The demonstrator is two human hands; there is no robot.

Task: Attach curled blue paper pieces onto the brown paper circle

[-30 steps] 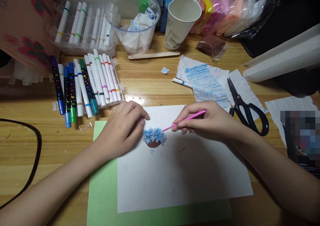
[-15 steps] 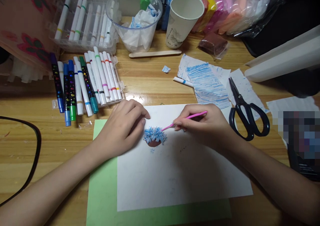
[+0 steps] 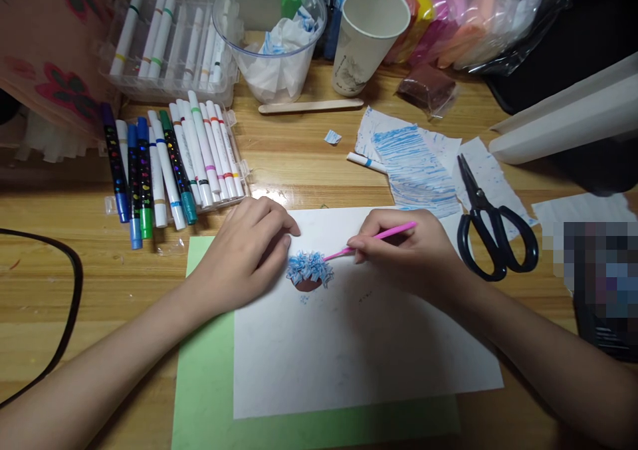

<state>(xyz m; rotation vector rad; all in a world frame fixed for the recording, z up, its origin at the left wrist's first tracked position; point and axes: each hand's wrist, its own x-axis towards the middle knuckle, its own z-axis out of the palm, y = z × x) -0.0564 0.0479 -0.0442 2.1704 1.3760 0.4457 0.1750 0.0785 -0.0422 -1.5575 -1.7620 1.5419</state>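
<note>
A white sheet (image 3: pixel 309 363) lies over a green sheet (image 3: pixel 199 383) on the wooden table. On the white sheet sits a small brown piece (image 3: pixel 308 284) topped with crinkled blue-and-white paper bits (image 3: pixel 306 265). My right hand (image 3: pixel 399 244) pinches a thin pink stick (image 3: pixel 393 230), whose tip touches the right edge of the blue bits. My left hand (image 3: pixel 256 254) rests on the sheet just left of them, fingers curled, thumb against the index finger; whatever lies between them is hidden. Small dark specks mark the sheet below my right hand.
Black scissors (image 3: pixel 488 224) lie at the right beside blue-coloured paper (image 3: pixel 416 167). Markers (image 3: pixel 204 151) fill the left back. Behind stand a clear tub (image 3: pixel 272 71) and paper cup (image 3: pixel 366 44), with a wooden stick (image 3: pixel 312 106) in front. A black cable (image 3: pixel 77 290) curves at far left.
The pink stick has tilted slightly in my right hand, its upper end a little farther right. My left hand stays in place by the blue bits.
</note>
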